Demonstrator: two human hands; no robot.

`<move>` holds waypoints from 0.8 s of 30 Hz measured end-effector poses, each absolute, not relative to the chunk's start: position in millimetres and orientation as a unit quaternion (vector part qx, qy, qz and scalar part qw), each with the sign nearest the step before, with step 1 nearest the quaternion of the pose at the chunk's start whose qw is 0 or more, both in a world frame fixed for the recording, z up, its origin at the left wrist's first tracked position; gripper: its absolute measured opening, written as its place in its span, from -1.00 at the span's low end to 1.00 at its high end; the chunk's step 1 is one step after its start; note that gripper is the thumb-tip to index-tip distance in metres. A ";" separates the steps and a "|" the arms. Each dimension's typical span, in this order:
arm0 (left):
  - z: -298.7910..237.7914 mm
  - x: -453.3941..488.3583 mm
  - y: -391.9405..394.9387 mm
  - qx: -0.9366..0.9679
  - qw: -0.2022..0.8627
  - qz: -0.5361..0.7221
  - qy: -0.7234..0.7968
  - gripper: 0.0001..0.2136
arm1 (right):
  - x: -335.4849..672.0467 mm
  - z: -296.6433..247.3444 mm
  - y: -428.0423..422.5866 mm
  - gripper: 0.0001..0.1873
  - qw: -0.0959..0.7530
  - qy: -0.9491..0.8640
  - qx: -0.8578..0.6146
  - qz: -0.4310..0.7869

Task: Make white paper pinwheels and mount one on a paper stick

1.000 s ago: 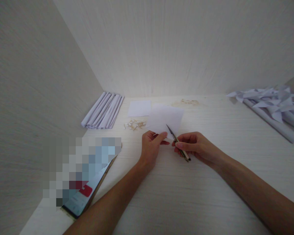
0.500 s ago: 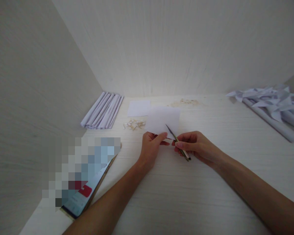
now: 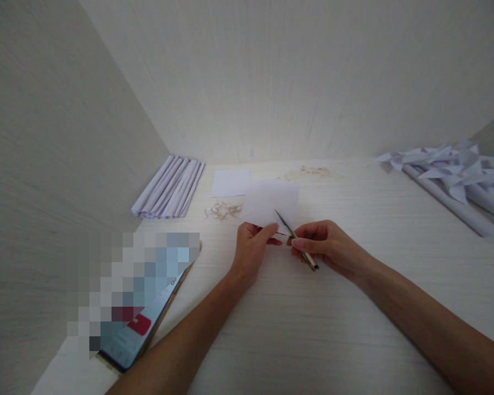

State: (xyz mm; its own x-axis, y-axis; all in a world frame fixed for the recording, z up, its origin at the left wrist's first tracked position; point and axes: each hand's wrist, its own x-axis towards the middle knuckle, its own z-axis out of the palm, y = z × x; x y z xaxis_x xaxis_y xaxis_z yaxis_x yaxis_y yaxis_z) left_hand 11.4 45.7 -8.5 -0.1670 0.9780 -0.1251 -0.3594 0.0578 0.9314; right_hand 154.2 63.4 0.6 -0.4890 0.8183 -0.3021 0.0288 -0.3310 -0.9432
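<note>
Between the thumb and fingers of my left hand [image 3: 253, 249] is the lower edge of a white paper square [image 3: 267, 200], raised at a tilt above the table. My right hand [image 3: 327, 244] grips small metal scissors [image 3: 307, 255] with slim handles. One dark pointed blade lies across the front of the paper, angled up and left. A thin dark line at the paper's lower edge may be the other blade, mostly hidden. My right fingertips are close to the paper's lower right corner.
Another white paper square [image 3: 231, 182] lies behind, with a pile of short sticks [image 3: 223, 209] in front. Rolled paper tubes [image 3: 168, 189] are at the left wall. Paper pinwheels [image 3: 456, 173] are heaped at the right. A phone [image 3: 148, 329], partly blurred, lies by my left forearm.
The whole scene has shifted slightly left in view. My hands, the paper and the scissors keep nearly the same positions relative to each other.
</note>
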 end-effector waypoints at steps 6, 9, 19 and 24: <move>-8.0 12.0 45.7 0.326 0.550 0.603 0.477 -0.89 | 154.6 -0.2 62.8 -0.74 0.287 -0.500 -0.417 0.702; -6.7 12.2 45.7 0.323 0.557 0.603 0.471 -0.94 | 154.1 -0.5 62.7 -0.74 0.288 -0.506 -0.419 0.697; -5.3 12.8 45.2 0.330 0.554 0.599 0.476 -0.93 | 155.0 -0.3 62.4 -0.74 0.288 -0.508 -0.416 0.697; -6.2 12.2 45.7 0.308 0.531 0.627 0.480 -0.84 | 154.6 0.5 61.9 -0.75 0.283 -0.516 -0.419 0.692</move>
